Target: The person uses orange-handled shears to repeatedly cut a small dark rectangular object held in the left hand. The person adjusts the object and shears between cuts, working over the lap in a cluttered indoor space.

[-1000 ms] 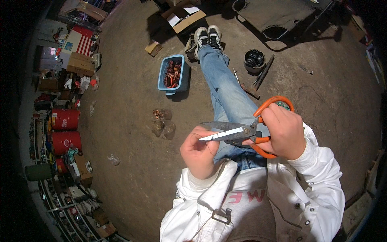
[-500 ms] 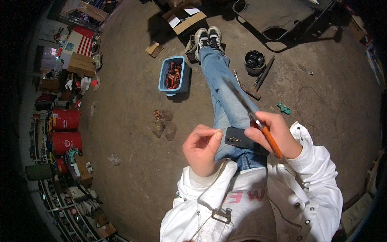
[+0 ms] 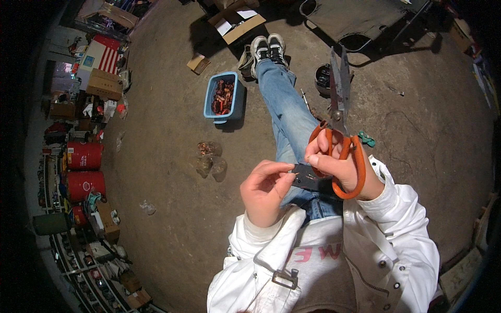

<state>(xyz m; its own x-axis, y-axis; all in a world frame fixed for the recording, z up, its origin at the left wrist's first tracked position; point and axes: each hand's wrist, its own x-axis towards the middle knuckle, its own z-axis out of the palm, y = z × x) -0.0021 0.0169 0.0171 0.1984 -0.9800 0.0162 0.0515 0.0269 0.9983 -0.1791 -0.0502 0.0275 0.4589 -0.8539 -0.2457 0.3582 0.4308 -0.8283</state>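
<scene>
My left hand [image 3: 266,190] is closed in a pinch in front of my lap. A thin wire, mostly hidden, shows as a small coppery tip at its fingertips. My right hand [image 3: 336,161] holds scissors [image 3: 338,115] with orange handles and worn, grey blades. The blades point away from me and stand slightly apart. The thumb and forefinger of that hand press together close to the left fingertips; what is between them is too small to tell. Below both hands, a black phone [image 3: 311,182] lies on my jeans, partly covered by the fingers.
Left of my outstretched legs stands a blue bin [image 3: 209,99] of reddish, coppery scraps. Clear bags [image 3: 211,160] lie nearer. A dark pot [image 3: 323,78] and a green scrap [image 3: 367,139] are to the right. An open carton [image 3: 244,30] sits beyond my feet; red drums [image 3: 86,185] line the left.
The scissors have swung from lying slanted across my right palm to standing upright, with their blades apart and both handle loops showing. My right fingers have come closer to the left fingertips.
</scene>
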